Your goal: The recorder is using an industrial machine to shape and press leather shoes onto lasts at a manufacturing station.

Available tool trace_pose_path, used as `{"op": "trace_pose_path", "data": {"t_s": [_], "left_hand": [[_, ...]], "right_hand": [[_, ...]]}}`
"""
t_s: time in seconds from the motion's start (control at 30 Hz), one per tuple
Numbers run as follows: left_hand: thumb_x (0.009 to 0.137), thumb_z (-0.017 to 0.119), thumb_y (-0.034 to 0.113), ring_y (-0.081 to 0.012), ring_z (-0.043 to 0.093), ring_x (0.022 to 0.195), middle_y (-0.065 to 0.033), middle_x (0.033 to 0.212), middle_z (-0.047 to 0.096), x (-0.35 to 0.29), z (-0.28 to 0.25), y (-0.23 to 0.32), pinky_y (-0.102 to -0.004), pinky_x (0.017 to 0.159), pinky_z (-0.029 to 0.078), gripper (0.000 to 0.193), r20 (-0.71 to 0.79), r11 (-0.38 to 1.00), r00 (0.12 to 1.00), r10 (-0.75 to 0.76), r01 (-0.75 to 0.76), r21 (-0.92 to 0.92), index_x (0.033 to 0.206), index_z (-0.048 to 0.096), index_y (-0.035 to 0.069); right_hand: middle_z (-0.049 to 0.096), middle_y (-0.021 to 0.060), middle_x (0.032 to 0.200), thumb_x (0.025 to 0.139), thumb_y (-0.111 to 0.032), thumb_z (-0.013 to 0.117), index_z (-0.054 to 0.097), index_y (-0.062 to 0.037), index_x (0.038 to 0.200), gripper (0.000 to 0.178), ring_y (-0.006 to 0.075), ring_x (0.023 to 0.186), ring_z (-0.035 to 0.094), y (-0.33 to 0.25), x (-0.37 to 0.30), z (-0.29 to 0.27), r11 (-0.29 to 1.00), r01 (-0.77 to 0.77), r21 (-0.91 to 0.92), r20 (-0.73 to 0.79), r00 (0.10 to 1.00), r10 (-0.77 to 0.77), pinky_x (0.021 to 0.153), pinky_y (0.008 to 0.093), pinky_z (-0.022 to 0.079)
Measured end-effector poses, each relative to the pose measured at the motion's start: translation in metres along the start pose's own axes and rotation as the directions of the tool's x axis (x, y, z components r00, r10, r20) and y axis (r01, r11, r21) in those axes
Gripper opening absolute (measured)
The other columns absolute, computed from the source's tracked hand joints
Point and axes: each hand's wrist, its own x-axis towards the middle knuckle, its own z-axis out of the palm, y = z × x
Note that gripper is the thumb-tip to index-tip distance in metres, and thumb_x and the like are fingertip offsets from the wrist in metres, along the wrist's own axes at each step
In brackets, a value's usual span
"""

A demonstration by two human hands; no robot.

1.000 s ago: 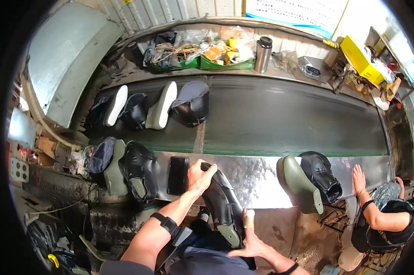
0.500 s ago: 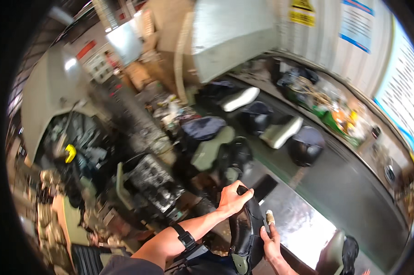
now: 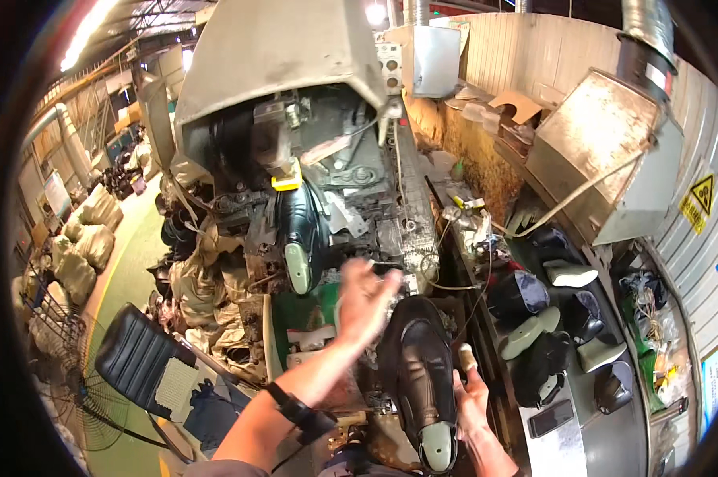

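Observation:
My right hand (image 3: 472,401) grips the side of a black shoe upper (image 3: 419,358) stretched on a pale green shoe last (image 3: 438,445). A tan cover (image 3: 468,355) is on one of its fingertips. My left hand (image 3: 367,298), blurred by motion, is raised just left of this shoe with fingers apart and nothing in them. Beyond it, a second black shoe (image 3: 297,230) on a green last sits in a machine (image 3: 347,175), beneath a yellow-tipped part (image 3: 287,179). A dark strap is around my left forearm.
On my right, a dark bench (image 3: 633,433) carries several shoe uppers and lasts (image 3: 531,330) and a phone (image 3: 551,418). A grey hood (image 3: 275,56) covers the machine. To the left stand a black chair (image 3: 136,350) and a wire fan (image 3: 81,385).
The view has swung left from the bench to the machine. My left hand has let go of the shoe and moved beyond it; my right hand still holds it.

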Motion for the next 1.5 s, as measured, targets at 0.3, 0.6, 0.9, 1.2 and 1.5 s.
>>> {"op": "trace_pose_path", "data": {"t_s": [0.3,0.6,0.9,1.2,1.5], "left_hand": [[0.072,0.079,0.003,-0.034,0.049,0.132,-0.0225,0.142,0.049,0.089,-0.124,-0.127,-0.0409,0.113,0.037,0.096,-0.126,0.992,0.984,0.127,-0.124,0.032,0.153,0.028,0.006],[0.095,0.062,0.034,-0.0278,0.034,0.146,-0.0135,0.159,0.035,0.046,-0.204,-0.169,-0.0417,0.12,0.019,0.076,0.29,0.612,0.924,-0.248,0.381,-0.693,0.156,0.029,0.002],[0.099,0.065,0.027,-0.023,0.069,0.086,-0.0117,0.102,0.072,0.104,-0.161,-0.127,-0.0365,0.079,0.056,0.03,0.304,0.299,0.793,-0.528,0.508,-0.808,0.107,0.068,-0.001],[0.098,0.063,0.036,-0.0301,0.064,0.107,-0.0119,0.116,0.07,0.122,-0.158,-0.141,-0.0479,0.096,0.05,0.037,0.489,0.002,0.597,-0.635,0.635,-0.772,0.118,0.067,0.005],[0.105,0.053,0.035,-0.0222,0.066,0.099,-0.0108,0.117,0.068,0.113,-0.101,-0.17,-0.0365,0.088,0.053,0.042,0.21,0.155,0.745,-0.633,0.388,-0.909,0.124,0.06,-0.003]], "right_hand": [[0.064,0.0132,0.123,0.1,-0.006,0.061,0.031,-0.0025,0.154,0.062,0.0153,0.1,0.066,0.0,0.07,0.159,1.0,0.002,0.029,0.088,0.996,-0.004,0.081,0.0306,0.058],[0.068,0.0062,0.105,0.1,-0.016,0.064,0.058,-0.0047,0.127,0.03,0.0131,0.087,0.065,0.051,0.166,0.222,0.985,-0.174,-0.017,0.177,0.969,0.174,0.072,0.03,0.056],[0.065,0.0078,0.092,0.1,-0.018,0.064,0.03,-0.013,0.148,0.06,0.0187,0.07,0.065,0.069,0.209,0.284,0.859,-0.45,0.242,0.205,0.89,0.408,0.059,0.0364,0.058],[0.063,0.0068,0.098,0.098,-0.01,0.065,0.049,-0.0115,0.11,0.021,0.0193,0.083,0.066,0.043,0.226,0.302,0.917,-0.398,-0.002,0.055,0.916,0.398,0.071,0.0371,0.059],[0.069,0.0096,0.099,0.101,-0.016,0.063,0.026,-0.0162,0.152,0.063,0.0176,0.076,0.069,0.115,0.262,0.265,0.936,-0.31,0.167,0.212,0.938,0.273,0.065,0.034,0.059]]}}
